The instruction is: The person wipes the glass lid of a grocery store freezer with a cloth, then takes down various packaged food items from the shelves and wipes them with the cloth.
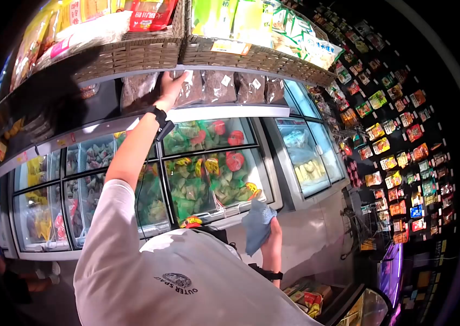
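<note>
My left hand (170,91), a black watch on its wrist, reaches up to the shelf under the woven baskets. Its fingers close on the upper part of a clear bag with dark brown contents (190,89), and some fingertips are hidden. Similar brown bags (219,87) stand in a row beside it. Lower down on the right, my right hand (272,242) is wrapped round a crumpled blue cloth (258,224), held in front of my body beside the freezer.
Glass-topped freezers (216,179) with packaged food run below the shelf. Woven baskets (132,55) of bagged goods overhang it. A wall of hanging packets (395,146) stands to the right. Boxed goods (311,301) sit low at right, and part of another person (34,282) shows lower left.
</note>
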`<state>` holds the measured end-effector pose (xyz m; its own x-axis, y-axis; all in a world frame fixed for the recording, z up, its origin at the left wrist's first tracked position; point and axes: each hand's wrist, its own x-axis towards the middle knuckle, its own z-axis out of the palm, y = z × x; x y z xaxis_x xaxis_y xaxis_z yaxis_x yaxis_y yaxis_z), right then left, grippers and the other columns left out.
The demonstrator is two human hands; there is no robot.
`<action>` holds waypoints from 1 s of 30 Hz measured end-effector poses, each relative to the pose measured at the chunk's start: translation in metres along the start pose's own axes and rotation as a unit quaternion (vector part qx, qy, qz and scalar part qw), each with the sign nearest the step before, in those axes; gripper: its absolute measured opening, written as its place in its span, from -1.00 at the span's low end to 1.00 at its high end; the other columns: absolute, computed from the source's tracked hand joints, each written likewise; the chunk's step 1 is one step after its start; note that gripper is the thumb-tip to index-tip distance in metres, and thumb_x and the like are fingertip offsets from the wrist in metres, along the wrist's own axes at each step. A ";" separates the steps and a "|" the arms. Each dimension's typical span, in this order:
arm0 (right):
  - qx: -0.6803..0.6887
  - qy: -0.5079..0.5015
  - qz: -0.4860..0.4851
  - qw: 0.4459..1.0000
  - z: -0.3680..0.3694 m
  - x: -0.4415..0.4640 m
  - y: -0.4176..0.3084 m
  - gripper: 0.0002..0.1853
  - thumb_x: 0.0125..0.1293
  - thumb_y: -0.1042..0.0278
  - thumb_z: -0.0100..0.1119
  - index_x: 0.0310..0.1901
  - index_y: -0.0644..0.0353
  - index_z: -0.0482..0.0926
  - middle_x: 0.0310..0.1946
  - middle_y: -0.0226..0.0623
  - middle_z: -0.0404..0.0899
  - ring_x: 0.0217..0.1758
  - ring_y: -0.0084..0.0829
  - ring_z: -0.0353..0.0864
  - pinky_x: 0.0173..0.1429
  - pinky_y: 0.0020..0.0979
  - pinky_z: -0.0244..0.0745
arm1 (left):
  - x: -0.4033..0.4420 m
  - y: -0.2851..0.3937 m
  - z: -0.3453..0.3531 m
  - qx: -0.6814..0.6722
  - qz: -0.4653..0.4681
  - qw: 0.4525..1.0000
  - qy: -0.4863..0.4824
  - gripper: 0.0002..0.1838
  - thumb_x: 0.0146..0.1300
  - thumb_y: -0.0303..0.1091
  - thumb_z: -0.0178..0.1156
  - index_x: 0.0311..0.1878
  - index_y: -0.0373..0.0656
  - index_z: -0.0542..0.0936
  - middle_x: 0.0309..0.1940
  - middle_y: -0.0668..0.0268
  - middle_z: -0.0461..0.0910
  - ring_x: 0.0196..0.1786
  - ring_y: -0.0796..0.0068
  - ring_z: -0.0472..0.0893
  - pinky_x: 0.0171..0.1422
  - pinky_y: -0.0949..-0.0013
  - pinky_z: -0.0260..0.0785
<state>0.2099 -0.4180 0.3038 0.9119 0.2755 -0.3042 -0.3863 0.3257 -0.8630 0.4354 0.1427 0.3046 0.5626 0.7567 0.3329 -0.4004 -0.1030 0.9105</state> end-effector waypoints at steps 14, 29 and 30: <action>-0.038 -0.100 0.042 0.993 0.025 0.042 0.021 -0.38 0.63 0.02 -0.16 0.45 0.41 0.25 0.32 -0.06 0.49 0.32 -0.18 0.55 0.42 -0.15 0.40 | -0.157 0.076 0.001 0.216 0.101 0.971 0.009 -0.71 0.38 -0.31 0.23 0.02 -0.32 0.54 -0.24 0.00 0.64 -0.24 -0.04 0.61 -0.07 0.14 0.43; -0.019 -0.074 0.074 0.994 0.057 0.038 0.017 -0.57 0.67 0.19 -0.15 0.29 0.37 0.47 0.14 -0.23 0.63 0.16 -0.40 0.62 0.31 -0.34 0.48 | -0.027 0.282 0.100 0.185 0.267 0.927 -0.186 -0.69 0.31 -0.55 0.02 0.10 -0.28 0.52 -0.16 0.03 0.67 -0.08 0.12 0.69 0.05 0.22 0.52; -0.022 -0.066 0.063 0.996 0.067 0.032 0.014 -0.57 0.66 0.18 -0.13 0.29 0.36 0.47 0.13 -0.27 0.63 0.14 -0.45 0.61 0.30 -0.36 0.47 | -0.008 0.274 0.114 0.217 0.259 0.929 -0.151 -0.68 0.28 -0.45 0.07 0.09 -0.27 0.54 -0.14 0.00 0.68 -0.06 0.03 0.69 0.06 0.16 0.52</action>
<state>0.2245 -0.3440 0.3087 0.8292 0.4290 -0.3582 -0.4873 0.2410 -0.8393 0.4034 0.0352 0.5795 0.5790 0.3237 0.7483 -0.3813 -0.7038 0.5994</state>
